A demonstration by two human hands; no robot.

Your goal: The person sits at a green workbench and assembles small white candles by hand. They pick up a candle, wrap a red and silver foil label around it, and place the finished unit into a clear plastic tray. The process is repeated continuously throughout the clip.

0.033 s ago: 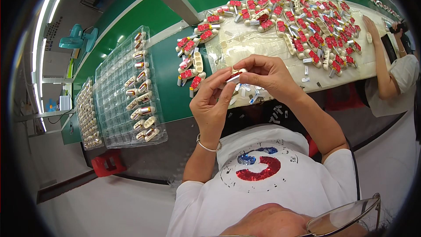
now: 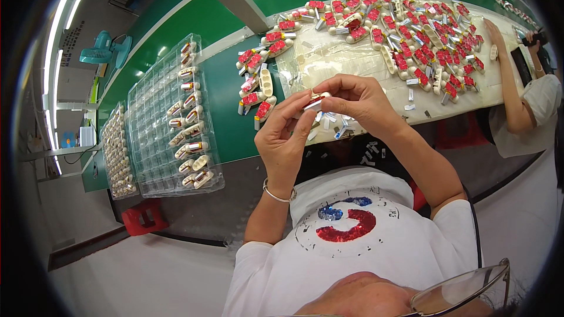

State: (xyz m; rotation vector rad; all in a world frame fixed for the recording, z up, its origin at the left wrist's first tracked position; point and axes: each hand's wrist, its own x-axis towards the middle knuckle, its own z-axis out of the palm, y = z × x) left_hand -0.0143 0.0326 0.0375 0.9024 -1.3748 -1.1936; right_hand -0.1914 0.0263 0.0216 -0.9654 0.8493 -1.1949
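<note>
A small cream-and-red part [image 2: 315,104] is pinched by the fingertips of both the left hand [image 2: 282,138] and the right hand [image 2: 364,104], above the near edge of the table [image 2: 235,135]. White scraps [image 2: 326,122] are seen just beside it. Beyond, similar parts [image 2: 423,56] are heaped on a pale sheet [image 2: 346,61]. Leftward, a clear tray [image 2: 151,147] is filled mainly along its right side.

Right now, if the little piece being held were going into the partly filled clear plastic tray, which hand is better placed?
Probably the left: the left hand pinches the cream-and-red piece and is nearer the clear plastic tray. The right hand also grips it, but sits farther from the tray.
</note>
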